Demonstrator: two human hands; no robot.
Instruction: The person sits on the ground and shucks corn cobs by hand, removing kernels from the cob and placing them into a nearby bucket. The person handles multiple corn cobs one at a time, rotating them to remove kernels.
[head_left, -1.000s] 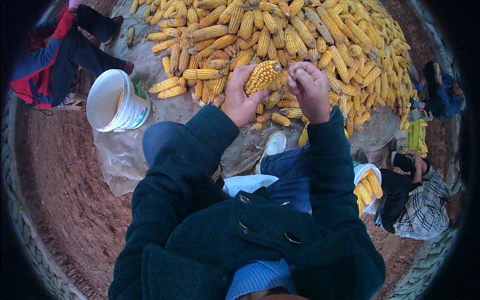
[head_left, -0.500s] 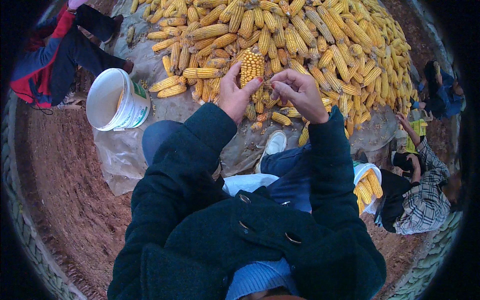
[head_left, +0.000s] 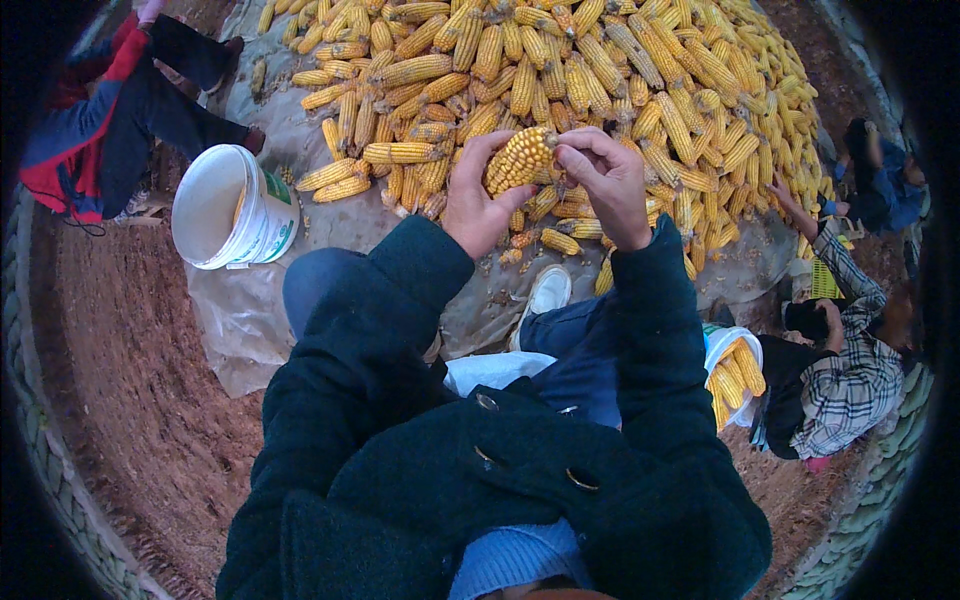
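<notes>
A yellow corn cob point(head_left: 519, 163) is held up in front of me, its tip tilted to the right. My left hand point(head_left: 475, 195) is closed round its lower end, thumb across the near side. With thumb and fingers, my right hand point(head_left: 608, 182) pinches the cob's right tip. Beyond both hands rises a large heap of husked corn cobs point(head_left: 640, 90). A few loose cobs point(head_left: 560, 241) lie on the grey sheet just below my hands.
An open white bucket point(head_left: 225, 215) stands at the left on the plastic sheet point(head_left: 235, 330). To my right is a white bucket filled with cobs point(head_left: 737, 375). People sit at the left and right edges; one in a checked shirt point(head_left: 850, 385) reaches toward the heap. A yellow crate point(head_left: 825, 280) stands nearby.
The cob has turned from upright to tilted rightward. My right hand has moved up and closed on its tip. The person in the checked shirt has stretched an arm further toward the heap.
</notes>
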